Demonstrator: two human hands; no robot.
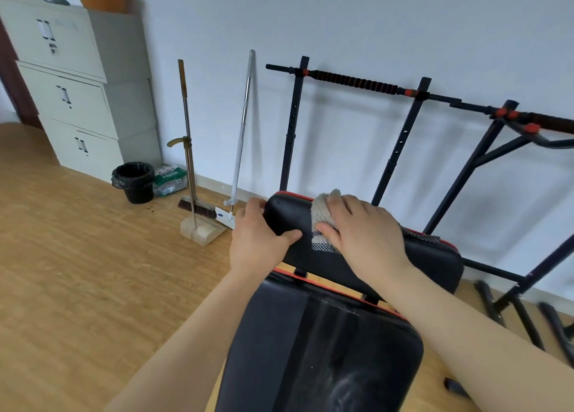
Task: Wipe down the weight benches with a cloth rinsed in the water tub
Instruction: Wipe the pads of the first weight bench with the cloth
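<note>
Right hand (360,228) flat, fingers together, pressing cloth (323,208) onto the top of backrest pad (403,262), frame centre. Cloth is beige, fluffy, with checked trim. Left hand (261,237) grips the pad's left end, thumb on the front face. Weight bench (329,315): black vinyl, red piping. Seat pad (310,368), bottom centre, shows pale streaks.

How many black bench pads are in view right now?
2. One far pad, where the right hand presses the cloth and the left hand grips its edge; one near pad, closest to the camera. Others may lie outside the frame.
</note>
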